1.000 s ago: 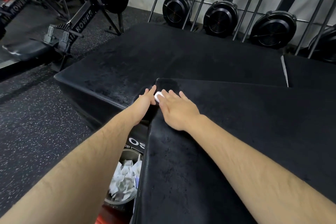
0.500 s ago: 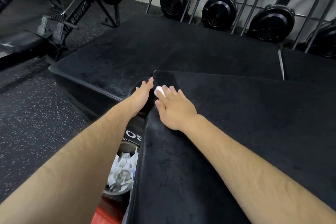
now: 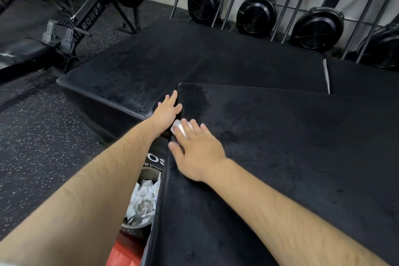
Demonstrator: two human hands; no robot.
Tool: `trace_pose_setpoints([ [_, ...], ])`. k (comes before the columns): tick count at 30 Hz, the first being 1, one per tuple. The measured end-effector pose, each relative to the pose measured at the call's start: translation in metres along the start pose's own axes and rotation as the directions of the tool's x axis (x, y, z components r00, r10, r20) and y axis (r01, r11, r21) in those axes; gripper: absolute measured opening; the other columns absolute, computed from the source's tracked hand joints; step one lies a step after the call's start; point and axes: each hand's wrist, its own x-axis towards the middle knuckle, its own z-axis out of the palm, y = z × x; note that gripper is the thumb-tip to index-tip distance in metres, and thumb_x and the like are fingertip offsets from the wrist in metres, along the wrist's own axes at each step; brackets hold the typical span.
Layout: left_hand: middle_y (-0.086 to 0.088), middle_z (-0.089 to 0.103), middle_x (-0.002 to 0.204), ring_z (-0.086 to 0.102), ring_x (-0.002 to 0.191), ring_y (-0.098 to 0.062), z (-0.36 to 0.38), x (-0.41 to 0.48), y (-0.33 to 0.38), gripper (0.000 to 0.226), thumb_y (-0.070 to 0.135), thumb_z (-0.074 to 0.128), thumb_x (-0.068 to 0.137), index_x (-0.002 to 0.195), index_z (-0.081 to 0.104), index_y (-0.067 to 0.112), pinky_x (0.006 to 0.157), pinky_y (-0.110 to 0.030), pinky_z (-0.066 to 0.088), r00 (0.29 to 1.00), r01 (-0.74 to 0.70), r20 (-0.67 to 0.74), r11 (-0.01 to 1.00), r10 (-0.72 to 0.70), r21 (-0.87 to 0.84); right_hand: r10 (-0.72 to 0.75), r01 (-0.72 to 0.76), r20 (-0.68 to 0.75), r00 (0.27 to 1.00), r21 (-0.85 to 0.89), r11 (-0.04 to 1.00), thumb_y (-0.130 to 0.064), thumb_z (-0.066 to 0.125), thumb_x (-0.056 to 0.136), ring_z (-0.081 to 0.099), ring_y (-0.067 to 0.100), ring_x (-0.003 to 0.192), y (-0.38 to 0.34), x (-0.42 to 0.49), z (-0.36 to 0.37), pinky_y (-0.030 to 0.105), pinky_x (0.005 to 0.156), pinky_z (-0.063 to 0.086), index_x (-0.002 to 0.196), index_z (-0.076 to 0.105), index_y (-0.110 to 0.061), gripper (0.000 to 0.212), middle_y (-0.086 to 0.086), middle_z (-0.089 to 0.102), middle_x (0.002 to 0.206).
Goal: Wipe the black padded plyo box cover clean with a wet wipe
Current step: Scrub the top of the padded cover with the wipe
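Observation:
The black padded plyo box cover [image 3: 280,157] fills the right and near part of the view. My right hand [image 3: 196,151] lies flat on it near its left edge, pressing a white wet wipe [image 3: 180,127] under the fingers. A darker damp patch [image 3: 194,99] shows at the cover's far left corner. My left hand [image 3: 168,110] rests with fingers apart against the left edge of that corner, holding nothing.
A second, lower black padded box [image 3: 183,60] lies beyond. A bin with several crumpled white wipes [image 3: 142,203] stands on the floor left of the cover. A rowing machine [image 3: 75,19] is at far left, and fan wheels [image 3: 257,15] line the back wall.
My right hand has dragged the wipe back toward me along the left edge, leaving a damp patch at the corner. My left hand stays at the corner.

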Motion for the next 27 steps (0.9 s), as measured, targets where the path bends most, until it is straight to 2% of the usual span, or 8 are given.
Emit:
trace_pose_setpoints([
  [3, 0.005, 0.003, 0.167, -0.009, 0.153, -0.027, 0.000, -0.006, -0.003, 0.055, 0.027, 0.035, 0.108, 0.159, 0.015, 0.031, 0.121, -0.041, -0.001, 0.999, -0.049, -0.014, 0.998, 0.049, -0.028, 0.058, -0.056, 0.060, 0.997, -0.037, 0.998, -0.045, 0.013, 0.106, -0.001, 0.022, 0.155, 0.004, 0.011, 0.000, 0.042, 0.125, -0.001, 0.159, 0.011, -0.025, 0.057, 0.001, 0.003, 0.168],
  [6, 0.006, 0.021, 0.164, 0.013, 0.153, -0.016, -0.005, -0.018, -0.010, 0.047, 0.012, 0.041, 0.106, 0.152, 0.040, 0.017, 0.122, -0.025, 0.008, 0.981, -0.173, -0.094, 0.985, 0.170, -0.017, 0.161, -0.160, 0.085, 0.983, -0.020, 0.987, -0.042, 0.012, 0.107, -0.005, 0.021, 0.155, 0.021, 0.036, -0.014, 0.041, 0.126, -0.003, 0.161, 0.008, -0.027, 0.056, 0.001, -0.003, 0.169],
  [10, -0.002, 0.051, 0.142, 0.046, 0.134, -0.016, -0.009, -0.041, -0.025, 0.039, -0.002, 0.047, 0.097, 0.133, 0.059, 0.010, 0.113, -0.023, 0.031, 0.936, -0.314, -0.109, 0.935, 0.333, 0.164, 0.027, -0.026, 0.044, 0.999, -0.033, 0.999, -0.041, 0.018, 0.107, 0.002, 0.024, 0.154, 0.007, 0.009, -0.003, 0.043, 0.125, 0.001, 0.159, 0.014, -0.025, 0.054, 0.002, 0.005, 0.168],
  [12, 0.000, 0.050, 0.144, 0.046, 0.135, -0.016, -0.009, -0.049, -0.029, 0.041, 0.001, 0.047, 0.098, 0.137, 0.055, 0.012, 0.114, -0.025, 0.032, 0.933, -0.341, -0.046, 0.917, 0.357, 0.205, -0.012, 0.014, 0.037, 0.999, -0.050, 0.999, -0.041, 0.018, 0.107, 0.007, 0.022, 0.153, 0.015, 0.004, -0.005, 0.044, 0.125, 0.004, 0.158, 0.016, -0.029, 0.053, -0.003, 0.010, 0.166],
  [15, 0.005, 0.040, 0.153, 0.036, 0.141, -0.012, -0.009, -0.053, -0.027, 0.042, 0.011, 0.043, 0.104, 0.146, 0.047, 0.015, 0.115, -0.020, 0.022, 0.954, -0.292, -0.005, 0.931, 0.300, 0.217, 0.132, -0.131, 0.017, 0.991, -0.045, 0.990, -0.041, 0.013, 0.105, 0.020, 0.025, 0.148, 0.040, 0.031, -0.017, 0.047, 0.123, 0.012, 0.154, 0.021, -0.030, 0.050, -0.002, 0.021, 0.161],
  [17, 0.005, 0.036, 0.156, 0.033, 0.144, -0.013, -0.008, -0.052, -0.025, 0.044, 0.012, 0.043, 0.105, 0.149, 0.042, 0.014, 0.113, -0.018, 0.019, 0.958, -0.278, 0.006, 0.928, 0.285, 0.248, 0.202, -0.201, 0.041, 0.979, -0.018, 0.979, -0.043, 0.012, 0.106, 0.010, 0.027, 0.152, 0.035, 0.033, -0.016, 0.047, 0.124, 0.007, 0.156, 0.017, -0.027, 0.053, 0.003, 0.012, 0.166],
  [22, -0.001, 0.035, 0.158, 0.034, 0.144, -0.016, -0.009, -0.048, -0.024, 0.048, 0.012, 0.045, 0.103, 0.151, 0.038, 0.012, 0.111, -0.017, 0.021, 0.960, -0.276, 0.044, 0.907, 0.277, 0.317, 0.044, -0.042, 0.067, 0.997, -0.039, 0.998, -0.046, 0.014, 0.107, 0.001, 0.022, 0.155, 0.016, -0.009, -0.009, 0.043, 0.126, 0.001, 0.159, 0.011, -0.027, 0.056, 0.000, 0.004, 0.168],
  [27, -0.001, 0.034, 0.158, 0.032, 0.145, -0.016, -0.009, -0.049, -0.025, 0.046, 0.014, 0.045, 0.104, 0.150, 0.039, 0.013, 0.113, -0.017, 0.018, 0.960, -0.277, 0.047, 0.910, 0.276, 0.309, 0.157, -0.152, 0.073, 0.985, -0.070, 0.986, -0.042, 0.013, 0.107, 0.005, 0.023, 0.154, 0.041, 0.028, -0.020, 0.044, 0.125, 0.002, 0.159, 0.014, -0.027, 0.054, 0.002, 0.009, 0.168],
])
